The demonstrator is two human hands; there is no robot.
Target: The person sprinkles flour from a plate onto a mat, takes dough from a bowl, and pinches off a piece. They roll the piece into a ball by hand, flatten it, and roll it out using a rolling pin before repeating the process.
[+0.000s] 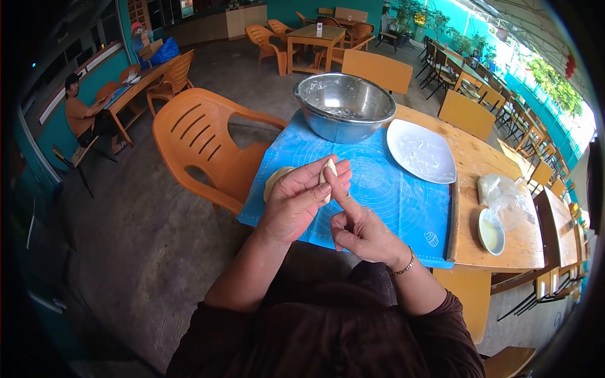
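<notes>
My left hand [295, 200] is closed round a small piece of pale dough [331, 165], held up above the blue baking mat [403, 217]. The index finger of my right hand [362, 233] stretches up and presses against that dough, while its other fingers are curled in. Both hands meet at the dough and hide part of it. Behind my left hand, a larger pale round of dough [276, 180] lies at the mat's left edge, partly covered. A steel mixing bowl [345, 131] with white residue stands at the mat's far side.
A white, flour-dusted plate [409, 148] lies right of the bowl. Farther right are a clear plastic bag [507, 201] and a small bowl of pale liquid [490, 236]. An orange chair [208, 142] stands to the left. A person [85, 113] sits at another table.
</notes>
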